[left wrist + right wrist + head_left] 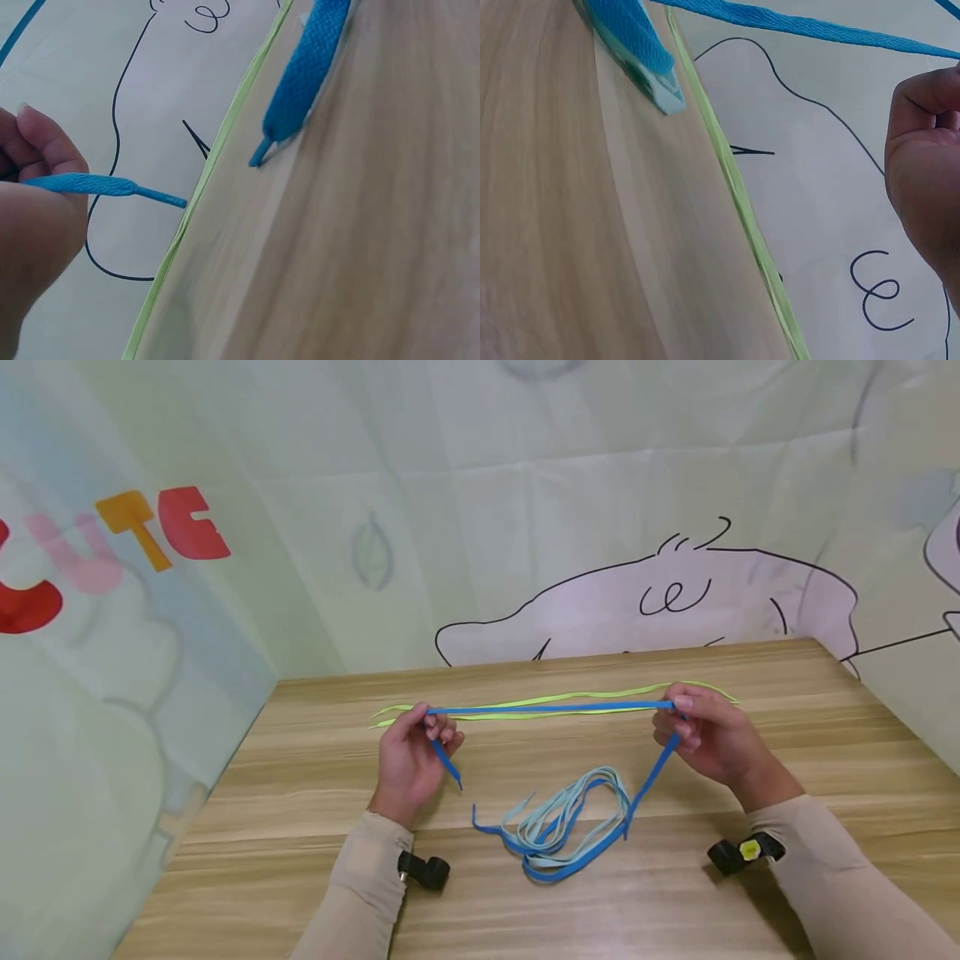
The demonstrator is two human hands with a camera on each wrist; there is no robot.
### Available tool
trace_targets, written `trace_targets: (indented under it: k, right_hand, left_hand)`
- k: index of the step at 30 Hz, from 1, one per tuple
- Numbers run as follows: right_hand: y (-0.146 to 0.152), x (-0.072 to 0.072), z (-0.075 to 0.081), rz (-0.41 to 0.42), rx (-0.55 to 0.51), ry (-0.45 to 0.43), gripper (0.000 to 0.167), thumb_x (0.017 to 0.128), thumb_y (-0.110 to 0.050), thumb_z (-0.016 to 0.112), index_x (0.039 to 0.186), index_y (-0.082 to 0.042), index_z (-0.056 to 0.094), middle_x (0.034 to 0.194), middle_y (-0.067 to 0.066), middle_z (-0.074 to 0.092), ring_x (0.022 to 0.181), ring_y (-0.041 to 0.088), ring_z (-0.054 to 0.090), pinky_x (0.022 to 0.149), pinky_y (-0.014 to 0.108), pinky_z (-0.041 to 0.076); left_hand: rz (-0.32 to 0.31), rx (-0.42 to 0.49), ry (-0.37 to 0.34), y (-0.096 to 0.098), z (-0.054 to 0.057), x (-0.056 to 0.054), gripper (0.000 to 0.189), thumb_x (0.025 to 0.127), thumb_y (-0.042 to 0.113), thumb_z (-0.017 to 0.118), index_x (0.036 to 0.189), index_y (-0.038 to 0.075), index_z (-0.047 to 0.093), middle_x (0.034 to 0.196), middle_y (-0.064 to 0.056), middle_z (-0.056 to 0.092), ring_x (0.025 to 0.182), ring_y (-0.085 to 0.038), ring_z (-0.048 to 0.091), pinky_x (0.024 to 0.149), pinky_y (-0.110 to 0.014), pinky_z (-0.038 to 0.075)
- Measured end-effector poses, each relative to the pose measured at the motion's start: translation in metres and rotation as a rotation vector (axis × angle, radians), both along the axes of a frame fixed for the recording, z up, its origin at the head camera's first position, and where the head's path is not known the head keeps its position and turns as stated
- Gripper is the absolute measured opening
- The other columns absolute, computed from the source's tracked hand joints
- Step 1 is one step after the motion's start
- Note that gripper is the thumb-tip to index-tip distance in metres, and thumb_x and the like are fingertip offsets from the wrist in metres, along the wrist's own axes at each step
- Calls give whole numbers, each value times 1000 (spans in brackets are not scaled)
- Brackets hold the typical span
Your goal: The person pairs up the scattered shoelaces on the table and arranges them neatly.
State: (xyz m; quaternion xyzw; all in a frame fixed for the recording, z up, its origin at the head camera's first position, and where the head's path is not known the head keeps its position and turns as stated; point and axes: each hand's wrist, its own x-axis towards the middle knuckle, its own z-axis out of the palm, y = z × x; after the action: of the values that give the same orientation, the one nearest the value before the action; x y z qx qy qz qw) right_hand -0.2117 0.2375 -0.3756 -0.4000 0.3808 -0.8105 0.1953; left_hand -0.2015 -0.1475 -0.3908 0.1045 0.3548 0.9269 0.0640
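Note:
A flat blue shoelace (551,707) is stretched straight between both hands above the table. My left hand (408,764) pinches it near one end, and a short tail with a tip hangs below the fingers. My right hand (716,735) pinches it farther along between thumb and fingers; from there the lace slants down to the pile. In the pile, blue lace lies looped with a pale blue shoelace (600,777) on the table. The left wrist view shows the blue lace's tipped end (112,185) sticking out of the left hand.
Yellow-green shoelaces (592,696) lie lengthwise near the back of the wooden table (300,827). A printed cloth backdrop (450,527) stands behind the table and along its left side. Each wrist carries a small black camera.

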Motion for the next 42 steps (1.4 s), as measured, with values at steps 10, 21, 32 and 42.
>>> trace_targets:
  k: [10,21,32,42]
  right_hand:
    - [9,-6,-9,-42,36,-5,42,106,-4,17,79,-2,50,65,7,31,53,19,21,58,33,16]
    - [15,-10,-14,-62,106,22,38,106,-2,17,74,-3,38,59,7,29,49,20,23,52,34,14]
    - [19,-10,-18,-131,107,-25,40,105,3,20,86,-5,55,70,8,36,52,18,23,50,31,12]
    - [23,-8,-18,-177,128,-102,37,105,6,27,104,-5,62,79,0,59,57,17,25,52,26,22]
  left_hand:
    - [-4,-18,-19,2,0,1,46,107,21,35,68,13,58,66,2,50,68,-14,48,78,-31,46]
    - [5,-1,-14,0,1,1,47,108,19,32,70,13,59,65,3,49,67,-14,49,77,-31,46]
    - [48,7,-39,-6,-1,-1,46,108,20,32,70,13,58,65,3,48,66,-14,51,76,-31,45]
    - [76,41,-80,-9,-3,-3,43,108,21,32,71,12,54,65,2,47,65,-15,50,74,-30,44]
